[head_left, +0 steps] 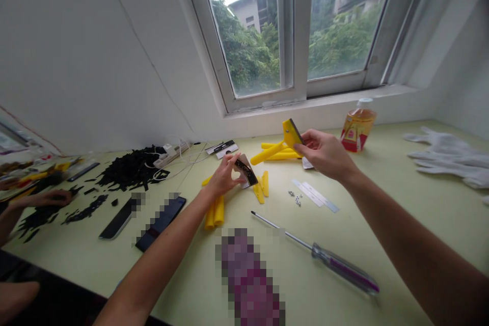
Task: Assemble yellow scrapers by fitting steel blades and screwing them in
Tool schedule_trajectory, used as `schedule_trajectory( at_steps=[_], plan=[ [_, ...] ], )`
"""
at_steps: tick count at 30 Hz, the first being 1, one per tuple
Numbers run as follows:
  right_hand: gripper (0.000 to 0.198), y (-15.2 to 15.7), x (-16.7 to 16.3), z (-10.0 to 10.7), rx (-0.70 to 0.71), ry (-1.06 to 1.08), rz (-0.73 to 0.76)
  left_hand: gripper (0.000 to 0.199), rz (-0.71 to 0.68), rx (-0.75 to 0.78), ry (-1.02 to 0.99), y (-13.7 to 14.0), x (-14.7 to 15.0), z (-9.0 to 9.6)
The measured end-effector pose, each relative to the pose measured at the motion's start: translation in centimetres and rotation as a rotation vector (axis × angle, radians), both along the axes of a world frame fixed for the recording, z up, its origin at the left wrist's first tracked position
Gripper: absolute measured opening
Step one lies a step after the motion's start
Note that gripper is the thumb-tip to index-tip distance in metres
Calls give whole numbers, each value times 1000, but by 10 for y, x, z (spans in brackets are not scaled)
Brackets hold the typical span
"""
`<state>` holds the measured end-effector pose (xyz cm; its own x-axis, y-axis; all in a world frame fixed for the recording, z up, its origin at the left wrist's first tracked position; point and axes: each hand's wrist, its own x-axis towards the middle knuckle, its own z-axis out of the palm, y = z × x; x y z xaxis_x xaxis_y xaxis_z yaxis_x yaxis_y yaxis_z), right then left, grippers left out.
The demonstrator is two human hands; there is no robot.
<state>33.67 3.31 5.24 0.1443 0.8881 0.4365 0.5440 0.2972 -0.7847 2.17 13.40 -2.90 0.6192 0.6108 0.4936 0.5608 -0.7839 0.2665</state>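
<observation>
My right hand (324, 154) grips a yellow scraper (292, 133) by its wide head, which has a dark strip along the edge. The scraper's handle points down and left above more yellow handles (282, 154) on the table. Between the fingers and thumb of my left hand (223, 175) is a small black printed card sleeve (246, 170), tilted. Just beneath it lie small yellow plastic pieces (262, 187). Yellow tubular handles (215, 212) rest under my left wrist. Several small screws and nuts (296, 197) sit beside flat clear strips (315, 195).
A screwdriver (344, 272) lies in front, near a blurred-out purple object (252, 280). To the left are phones (162, 224), a black heap of pieces (130, 167) and another person's hand (57, 197). A bottle (358, 126) and white gloves (446, 155) are at right.
</observation>
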Motion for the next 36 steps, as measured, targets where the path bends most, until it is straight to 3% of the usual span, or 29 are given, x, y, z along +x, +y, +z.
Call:
schedule_trajectory(
  at_steps=[7, 18, 22, 26, 29, 32, 34, 36],
  plan=[
    [26, 3, -5, -9, -40, 8, 66, 89, -61, 18, -70, -9, 0, 2],
    [37, 18, -36, -48, -130, 242, 315, 83, -125, 67, -151, -26, 19, 16],
    [31, 10, -53, -47, -109, 188, 319, 80, -201, 141, -224, -35, 37, 33],
    [26, -5, -64, -32, -85, 53, 295, 77, -191, 59, -386, -49, 55, 48],
    [33, -16, -66, -18, -9, -47, 206, 75, -134, -36, -561, -55, 64, 51],
    [45, -17, -63, -12, 117, -104, 107, 69, -184, -51, -693, -54, 71, 48],
    [67, -13, -59, -15, 60, -42, 142, 63, -218, -51, -715, -51, 75, 46],
    [81, -5, -54, -23, -120, 51, 208, 55, -209, -66, -696, -48, 78, 43]
  ],
)
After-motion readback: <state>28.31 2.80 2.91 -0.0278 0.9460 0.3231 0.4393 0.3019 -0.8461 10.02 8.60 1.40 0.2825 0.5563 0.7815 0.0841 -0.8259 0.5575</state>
